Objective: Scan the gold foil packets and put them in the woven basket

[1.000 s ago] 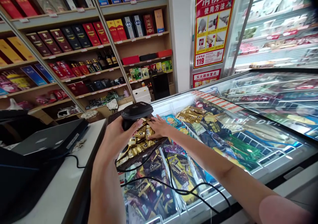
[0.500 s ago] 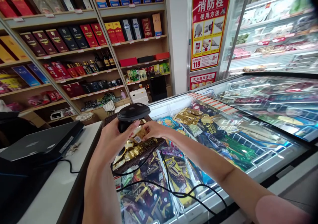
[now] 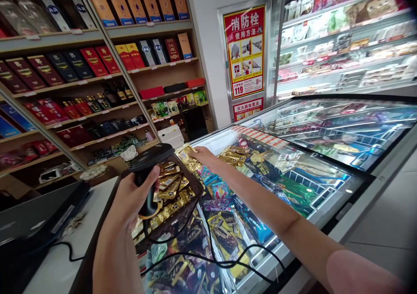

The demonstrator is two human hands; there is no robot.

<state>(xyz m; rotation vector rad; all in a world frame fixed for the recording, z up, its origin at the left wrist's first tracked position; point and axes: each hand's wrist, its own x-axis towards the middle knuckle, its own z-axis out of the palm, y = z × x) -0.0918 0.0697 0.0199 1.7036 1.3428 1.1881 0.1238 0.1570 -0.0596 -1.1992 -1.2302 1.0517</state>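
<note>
My left hand (image 3: 125, 198) is wrapped round the handle of a black barcode scanner (image 3: 151, 156), its head above the left part of a dark woven basket (image 3: 197, 186). Gold-wrapped snack packets (image 3: 171, 184) fill the basket, partly hidden by the scanner. My right hand (image 3: 204, 157) pinches one gold packet (image 3: 185, 152) at the basket's far right edge. Whether that packet touches the others below it, I cannot tell. A small pile of similar gold packets (image 3: 233, 156) lies on the freezer's glass, right of my right hand.
The basket rests on a glass-topped freezer (image 3: 353, 194) full of bagged ice creams. A black cable (image 3: 224, 263) loops across the glass. At left, a white counter (image 3: 58, 250) carries a black machine (image 3: 42, 211). Shelves of boxes (image 3: 143, 64) and a lit display cooler (image 3: 345, 46) stand behind.
My right hand has moved with the gold packet from under the scanner to the basket's far right edge. The scanner has shifted left, exposing more of the basket, and the whole view has turned slightly right.
</note>
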